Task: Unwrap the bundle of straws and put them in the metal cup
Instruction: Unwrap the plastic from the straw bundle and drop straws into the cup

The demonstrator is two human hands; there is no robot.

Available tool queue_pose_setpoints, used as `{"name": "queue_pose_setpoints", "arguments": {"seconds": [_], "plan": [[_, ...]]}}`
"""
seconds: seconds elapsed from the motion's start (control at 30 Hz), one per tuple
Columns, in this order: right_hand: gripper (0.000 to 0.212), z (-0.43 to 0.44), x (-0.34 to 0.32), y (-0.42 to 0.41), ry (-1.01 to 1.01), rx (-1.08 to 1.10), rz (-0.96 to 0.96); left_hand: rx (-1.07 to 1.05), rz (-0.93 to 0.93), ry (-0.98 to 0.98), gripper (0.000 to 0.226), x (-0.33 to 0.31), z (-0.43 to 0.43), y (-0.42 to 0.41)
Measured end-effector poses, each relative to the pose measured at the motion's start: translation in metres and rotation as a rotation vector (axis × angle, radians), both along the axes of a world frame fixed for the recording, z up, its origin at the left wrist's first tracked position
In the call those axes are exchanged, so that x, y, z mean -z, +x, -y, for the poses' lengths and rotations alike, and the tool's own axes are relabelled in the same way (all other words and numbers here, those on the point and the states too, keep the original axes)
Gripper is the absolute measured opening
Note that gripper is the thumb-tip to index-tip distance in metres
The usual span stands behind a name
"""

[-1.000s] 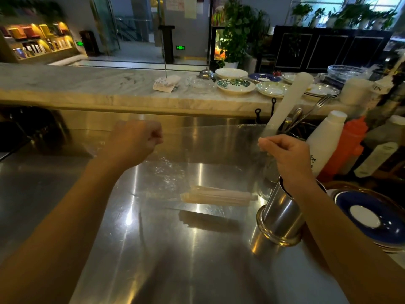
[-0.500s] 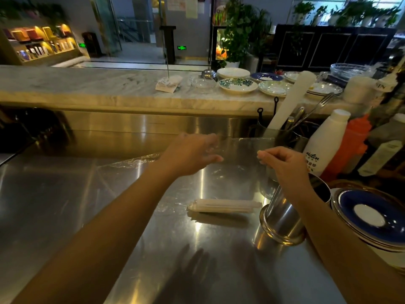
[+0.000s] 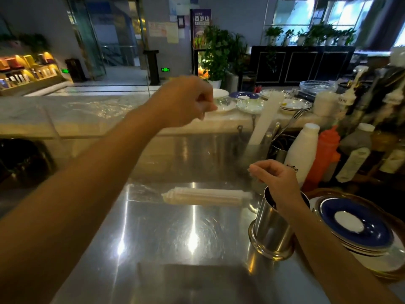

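The unwrapping step looks to be in hand. At ten o'clock the left hand (image 3: 184, 102) is raised, fingers pinched shut on clear wrap (image 3: 92, 108) that is hard to trace. At the centre the straws (image 3: 206, 196) lie bundled on the steel table (image 3: 153, 249). At three o'clock the right hand (image 3: 276, 181) pinches film above the metal cup (image 3: 271, 233). Next, I judge, comes freeing the straws, then standing them in the cup.
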State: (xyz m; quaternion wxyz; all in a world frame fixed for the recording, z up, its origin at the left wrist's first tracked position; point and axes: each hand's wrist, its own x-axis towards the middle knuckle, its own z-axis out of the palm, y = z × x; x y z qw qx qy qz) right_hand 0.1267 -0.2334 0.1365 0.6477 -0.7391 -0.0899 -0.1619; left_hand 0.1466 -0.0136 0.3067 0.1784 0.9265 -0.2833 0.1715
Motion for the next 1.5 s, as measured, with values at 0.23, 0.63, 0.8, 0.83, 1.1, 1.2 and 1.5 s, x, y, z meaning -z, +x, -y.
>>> {"name": "queue_pose_setpoints", "arguments": {"seconds": [0.23,0.63,0.8,0.83,1.1,1.2,1.5], "plan": [[0.011,0.006,-0.002,-0.008,0.091,-0.018,-0.001,0.023,0.174,0.01,0.006,-0.058,0.009,0.0],[0.003,0.038,-0.01,-0.034,0.193,0.148,-0.013,0.054,0.291,-0.01,0.02,-0.081,0.043,0.004],[0.007,0.062,-0.017,-0.051,0.288,0.286,0.019,0.115,0.298,-0.018,0.018,-0.077,0.066,0.003],[0.008,0.068,-0.019,-0.056,0.294,0.31,0.037,0.13,0.31,-0.019,0.018,-0.077,0.071,0.002],[0.016,0.124,-0.033,-0.102,0.249,0.582,0.137,0.354,0.311,-0.139,0.025,-0.083,0.13,-0.012],[0.017,0.142,-0.036,-0.122,0.265,0.675,0.147,0.431,0.325,-0.156,0.026,-0.083,0.157,-0.016],[0.013,0.18,-0.031,-0.19,0.25,0.897,0.154,0.638,0.306,-0.174,0.028,-0.074,0.226,-0.035]]}}
